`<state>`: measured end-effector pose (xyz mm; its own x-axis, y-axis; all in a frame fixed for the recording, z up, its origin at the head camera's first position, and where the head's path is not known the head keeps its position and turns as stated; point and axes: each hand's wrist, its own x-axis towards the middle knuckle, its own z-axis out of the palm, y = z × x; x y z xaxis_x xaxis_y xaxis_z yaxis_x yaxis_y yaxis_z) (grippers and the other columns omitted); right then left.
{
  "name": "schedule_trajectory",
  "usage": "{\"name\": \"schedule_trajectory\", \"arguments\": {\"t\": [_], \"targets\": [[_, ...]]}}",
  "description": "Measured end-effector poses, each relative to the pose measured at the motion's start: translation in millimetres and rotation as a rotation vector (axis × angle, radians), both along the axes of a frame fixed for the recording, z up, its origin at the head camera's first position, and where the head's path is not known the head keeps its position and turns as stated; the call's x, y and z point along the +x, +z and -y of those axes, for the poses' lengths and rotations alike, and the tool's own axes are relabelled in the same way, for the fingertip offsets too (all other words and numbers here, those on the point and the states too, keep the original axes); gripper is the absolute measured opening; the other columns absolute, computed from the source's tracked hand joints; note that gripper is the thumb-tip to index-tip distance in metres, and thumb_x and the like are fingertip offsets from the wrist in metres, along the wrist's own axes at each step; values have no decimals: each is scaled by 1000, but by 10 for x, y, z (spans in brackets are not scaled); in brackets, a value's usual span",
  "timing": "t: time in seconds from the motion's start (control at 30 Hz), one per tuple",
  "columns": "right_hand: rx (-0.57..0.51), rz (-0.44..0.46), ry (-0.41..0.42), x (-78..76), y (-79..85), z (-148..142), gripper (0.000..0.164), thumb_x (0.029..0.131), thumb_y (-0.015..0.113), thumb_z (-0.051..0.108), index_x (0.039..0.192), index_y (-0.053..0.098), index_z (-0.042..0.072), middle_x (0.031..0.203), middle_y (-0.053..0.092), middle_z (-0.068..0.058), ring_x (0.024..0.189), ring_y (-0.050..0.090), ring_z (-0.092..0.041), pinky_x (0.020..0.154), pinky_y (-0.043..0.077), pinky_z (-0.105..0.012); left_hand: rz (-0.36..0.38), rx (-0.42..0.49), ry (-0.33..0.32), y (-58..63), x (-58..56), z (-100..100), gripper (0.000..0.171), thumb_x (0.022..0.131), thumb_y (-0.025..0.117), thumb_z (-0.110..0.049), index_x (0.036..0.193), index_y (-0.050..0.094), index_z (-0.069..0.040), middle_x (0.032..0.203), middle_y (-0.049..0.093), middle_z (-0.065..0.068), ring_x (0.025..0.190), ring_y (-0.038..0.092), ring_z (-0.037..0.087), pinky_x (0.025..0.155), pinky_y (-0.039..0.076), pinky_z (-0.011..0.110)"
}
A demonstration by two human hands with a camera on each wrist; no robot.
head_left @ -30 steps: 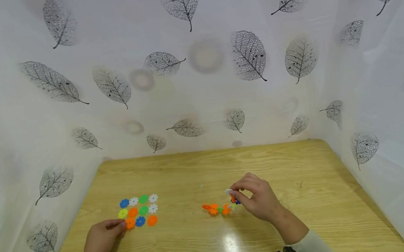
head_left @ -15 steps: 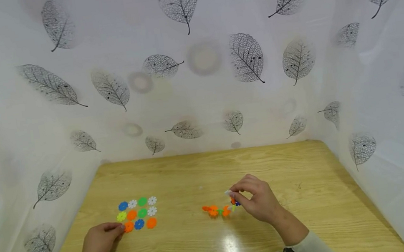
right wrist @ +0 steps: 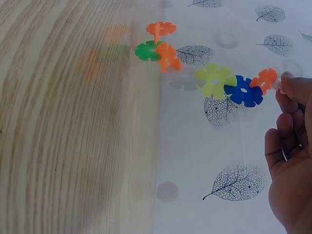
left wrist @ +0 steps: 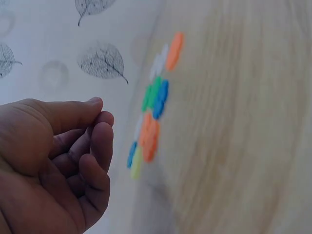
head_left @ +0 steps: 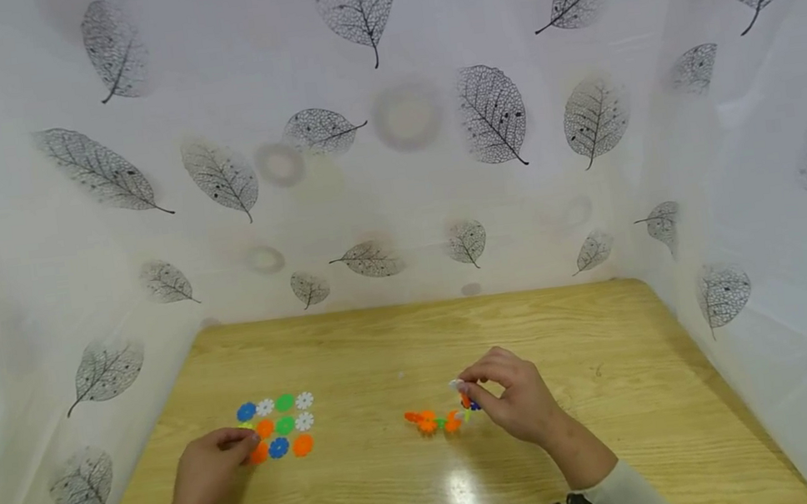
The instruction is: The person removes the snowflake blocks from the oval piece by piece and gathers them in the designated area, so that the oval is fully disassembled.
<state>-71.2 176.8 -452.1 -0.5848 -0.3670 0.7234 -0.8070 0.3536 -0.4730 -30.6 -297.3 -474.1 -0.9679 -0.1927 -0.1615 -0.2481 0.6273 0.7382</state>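
Right hand [head_left: 515, 398] pinches the chain [right wrist: 207, 78] by its white end [head_left: 455, 383], likely steadying it, mid-width on the counter [head_left: 355, 350]; left hand [head_left: 206, 471], empty, loosely curled, meets discs [head_left: 284, 425] spread toward the left edge, probably for reach.

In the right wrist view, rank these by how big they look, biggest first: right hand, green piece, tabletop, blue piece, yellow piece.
Tabletop
Right hand
Yellow piece and blue piece: too alike to rank
Green piece, partly covered
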Motion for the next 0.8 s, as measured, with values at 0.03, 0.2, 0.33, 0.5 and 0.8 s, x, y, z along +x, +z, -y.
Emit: {"name": "schedule_trajectory", "arguments": {"t": [0.03, 0.2, 0.33, 0.5, 0.8], "targets": [[-2, -2, 1, -1, 4, 2, 16, 86, 83, 2, 96, 79, 13, 91, 75, 7, 84, 65, -12, 72, 55, -28, -5, 21, -2, 27, -8, -40, 37, 97, 74, -33, 114, 75, 0, 98, 75, 5, 84, 68, 17, 71, 52, 32], [-4, -11, 3, 6, 17, 15, 15, 86, 83, 2, 96, 79, 13, 90, 75, 7, 83, 65, -12, 71, 55, -29, -51, 26, -45, 137, -43, -271, 30, 97, 75, -30, 111, 76, -3, 99, 75, 3, 86, 67, 15, 69, 54, 28], [-2, -6, -2, 14, 20, 16, 15, 87, 83, 2, 96, 79, 13, 91, 75, 7, 84, 65, -12, 72, 54, -26, -98, 58, -104, 193, -89, -494, 25, 97, 75, -31, 106, 77, -8, 98, 75, 5, 86, 67, 18, 70, 55, 29], [7, 1, 1, 14, 16, 40, 15, 88, 82, 3, 97, 79, 14, 91, 75, 8, 84, 65, -12, 73, 54, -27, -166, 125, -163, 235, -125, -785, 19, 96, 77, -29, 102, 77, -10, 95, 74, 5, 83, 67, 17, 69, 56, 27], [-4, -16, 33, 34, 20, 103, 17, 88, 80, -1, 100, 79, 11, 92, 76, 6, 86, 66, -14, 74, 55, -30, -186, 266, -267, 354, -201, -1307, 14, 95, 78, -25, 102, 76, -13, 87, 72, 0, 83, 68, 30, 67, 55, 30]]}}
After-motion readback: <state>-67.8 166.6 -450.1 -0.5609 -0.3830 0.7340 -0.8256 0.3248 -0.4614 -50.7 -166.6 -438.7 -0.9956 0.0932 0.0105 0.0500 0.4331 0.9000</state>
